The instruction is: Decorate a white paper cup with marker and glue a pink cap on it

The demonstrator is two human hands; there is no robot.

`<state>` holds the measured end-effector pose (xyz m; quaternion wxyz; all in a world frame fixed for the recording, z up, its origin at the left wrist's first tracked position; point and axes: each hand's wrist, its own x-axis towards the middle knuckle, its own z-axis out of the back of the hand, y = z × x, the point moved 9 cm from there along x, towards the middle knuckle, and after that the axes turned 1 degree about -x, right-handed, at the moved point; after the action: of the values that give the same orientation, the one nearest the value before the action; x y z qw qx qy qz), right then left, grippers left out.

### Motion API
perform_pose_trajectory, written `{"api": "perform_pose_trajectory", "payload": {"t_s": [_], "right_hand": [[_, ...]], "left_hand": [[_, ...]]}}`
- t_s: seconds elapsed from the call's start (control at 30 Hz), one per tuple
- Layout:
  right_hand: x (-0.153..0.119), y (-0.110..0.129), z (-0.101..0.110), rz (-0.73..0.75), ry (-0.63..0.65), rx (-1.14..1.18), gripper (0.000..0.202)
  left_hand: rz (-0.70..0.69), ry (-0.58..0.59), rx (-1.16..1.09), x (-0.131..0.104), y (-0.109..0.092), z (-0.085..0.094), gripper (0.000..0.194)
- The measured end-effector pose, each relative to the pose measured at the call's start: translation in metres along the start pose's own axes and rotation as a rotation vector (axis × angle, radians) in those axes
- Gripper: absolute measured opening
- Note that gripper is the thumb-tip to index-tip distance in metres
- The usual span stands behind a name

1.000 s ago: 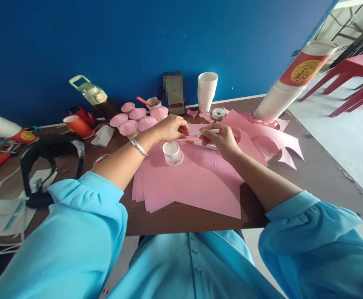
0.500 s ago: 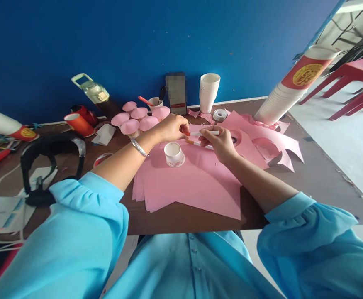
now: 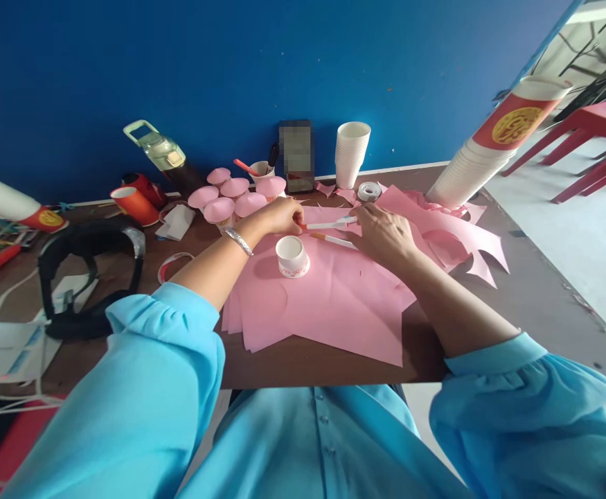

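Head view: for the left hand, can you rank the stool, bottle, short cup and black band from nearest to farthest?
From the left hand:
1. Short cup: just on the wearer's side of it.
2. Bottle: left and toward the back.
3. Black band: farther left, nearer the wearer.
4. Stool: far off on the right.

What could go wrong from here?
The slim white pen with a red end, held in the left hand, might slip onto the pink paper sheets. That hand might also tip the small white paper cup standing nearby, or bump the pink paper cones close to its wrist.
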<state>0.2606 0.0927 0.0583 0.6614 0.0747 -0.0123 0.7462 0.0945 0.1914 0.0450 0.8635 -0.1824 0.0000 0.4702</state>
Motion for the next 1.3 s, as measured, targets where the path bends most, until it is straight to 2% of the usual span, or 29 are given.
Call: {"api": "perform_pose_trajectory", "payload": {"t_s": [0.07, 0.17, 0.23, 0.3, 0.4, 0.5, 0.57, 0.7, 0.83, 0.97, 1.1, 1.2, 1.3], "right_hand": [[-0.003, 0.011, 0.003, 0.083, -0.016, -0.042, 0.031], [-0.007, 0.026, -0.013, 0.161, 0.119, -0.148, 0.027], [-0.007, 0.032, -0.019, 0.174, 0.13, -0.153, 0.028], [-0.007, 0.037, -0.021, 0.18, 0.113, -0.152, 0.031], [-0.006, 0.038, -0.018, 0.177, 0.033, -0.117, 0.03], [-0.005, 0.032, -0.011, 0.162, -0.068, -0.014, 0.029], [-0.003, 0.024, -0.009, 0.151, -0.094, 0.038, 0.029], [0.0, 0.003, 0.005, 0.15, -0.237, 0.254, 0.028], [0.0, -0.013, 0.015, 0.145, -0.346, 0.587, 0.032], [-0.003, -0.001, 0.008, 0.168, -0.3, 0.814, 0.026], [-0.005, 0.011, 0.0, 0.144, -0.222, 1.058, 0.021], [-0.006, 0.015, -0.003, 0.121, -0.202, 1.221, 0.026], [-0.009, 0.019, -0.003, 0.135, -0.224, 1.288, 0.028]], "left_hand": [[-0.016, -0.024, 0.001, -0.002, 0.0, -0.001, 0.016], [-0.13, -0.107, -0.036, -0.008, -0.007, 0.006, 0.031], [-0.236, -0.149, -0.094, -0.014, -0.014, 0.012, 0.026], [-0.301, -0.129, -0.154, -0.017, -0.02, 0.013, 0.016], [-0.341, -0.039, -0.224, -0.017, -0.028, 0.009, 0.016], [-0.326, 0.019, -0.3, -0.016, -0.029, 0.007, 0.017], [-0.301, 0.017, -0.361, -0.016, -0.022, 0.009, 0.019], [-0.242, -0.046, -0.431, -0.023, 0.0, 0.015, 0.02], [-0.186, -0.01, -0.402, -0.031, 0.01, 0.002, 0.019], [-0.186, 0.027, -0.422, -0.039, 0.007, -0.008, 0.027], [-0.184, -0.132, -0.46, -0.062, 0.016, 0.003, 0.03], [-0.163, -0.259, -0.725, -0.091, 0.026, 0.005, 0.038], [-0.251, -0.226, -1.049, -0.115, 0.018, -0.009, 0.054]]}}
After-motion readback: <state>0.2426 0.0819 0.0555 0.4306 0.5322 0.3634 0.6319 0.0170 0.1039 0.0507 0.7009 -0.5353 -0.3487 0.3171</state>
